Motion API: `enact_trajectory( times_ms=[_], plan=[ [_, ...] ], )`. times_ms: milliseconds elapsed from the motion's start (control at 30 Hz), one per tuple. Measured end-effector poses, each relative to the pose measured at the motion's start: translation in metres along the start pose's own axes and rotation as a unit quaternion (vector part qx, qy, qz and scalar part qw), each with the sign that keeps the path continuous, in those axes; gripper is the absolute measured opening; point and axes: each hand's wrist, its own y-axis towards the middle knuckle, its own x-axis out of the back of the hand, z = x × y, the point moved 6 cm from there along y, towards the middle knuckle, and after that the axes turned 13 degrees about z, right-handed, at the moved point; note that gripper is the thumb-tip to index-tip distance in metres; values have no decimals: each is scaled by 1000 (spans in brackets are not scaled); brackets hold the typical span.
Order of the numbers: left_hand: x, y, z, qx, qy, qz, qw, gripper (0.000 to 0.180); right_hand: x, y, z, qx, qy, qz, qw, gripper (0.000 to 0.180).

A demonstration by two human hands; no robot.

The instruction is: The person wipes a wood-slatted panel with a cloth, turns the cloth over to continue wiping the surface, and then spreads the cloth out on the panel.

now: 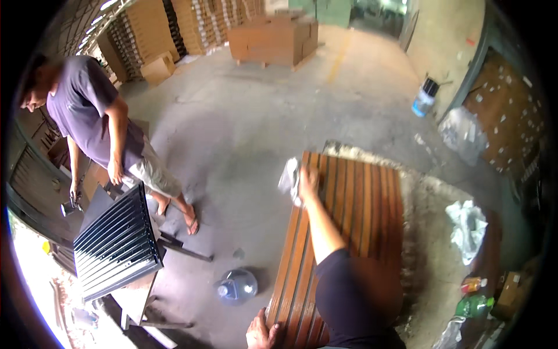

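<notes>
A brown slatted wooden panel (349, 192) lies lengthwise in front of me on a rough-edged support. My right hand (309, 185), arm stretched forward, is closed around a white cloth (289, 181) at the panel's far left edge. Part of the cloth hangs over that edge. Down at the near left edge, my left hand (263, 333) grips the panel with bent fingers; some of them are hidden. My dark sleeve and arm cover part of the slats.
At left, a person (96, 110) holds a spray gun (70, 206) beside a glossy black ribbed panel (119, 250) on a stand. A large clear bottle (237, 285) is on the floor. To the right are a white rag (467, 230) and a green bottle (474, 306). Stacked boxes (273, 41) stand far off.
</notes>
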Motion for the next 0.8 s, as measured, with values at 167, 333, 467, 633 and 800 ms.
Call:
enact_trajectory(
  times_ms=[167,333,467,633,800],
  plan=[
    [25,1,-9,51,-61,117,990,75,11,-143,57,-174,49,203,962,34],
    [18,-5,9,-27,-70,127,989,75,60,-305,86,-164,165,200,952,40],
    [15,-32,49,-2,-75,85,994,62,115,-420,159,-352,263,58,896,39],
    [83,-58,-25,-155,-111,-82,978,64,116,-460,202,-416,495,23,763,42],
    [79,-66,-83,-223,85,12,971,65,119,-456,263,-419,529,51,736,54]
  ],
)
